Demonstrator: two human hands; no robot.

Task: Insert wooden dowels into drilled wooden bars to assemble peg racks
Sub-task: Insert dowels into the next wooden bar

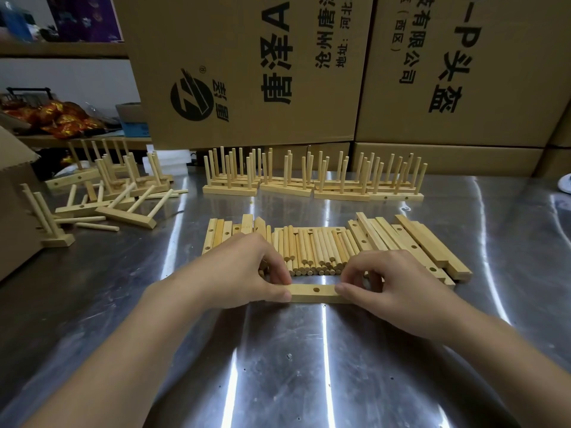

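Drilled bar (313,293) lying flat on the steel desk (309,359), one hole facing up at its middle, held at both ends. Left hand (244,267) pinches the left end between thumb and curled fingers; right hand (392,279) pinches the right end in the same way, so each grip is closed on the bar.

Just beyond the bar, close to the knuckles, lies the dowel pile (315,251), its rods side by side and pointing near to far. Loose drilled bars flank it: the left stack (219,233) is partly hidden by the left hand, and the right stack (417,242) fans out toward the right.

On the near side of the bar, a broad stretch of bare steel shows streaked reflections and is crossed by the two forearms.

Farther off, standing racks (309,183) form a row with pegs upright, close in front of the cartons (247,72). These bear printed Chinese characters and wall off the far side.

At far left, toppled racks (117,196) and a few stray dowels lie scattered near a brown box (15,196) at the left edge of the desk. Behind them, a shelf (61,140) carries red-and-gold packets.
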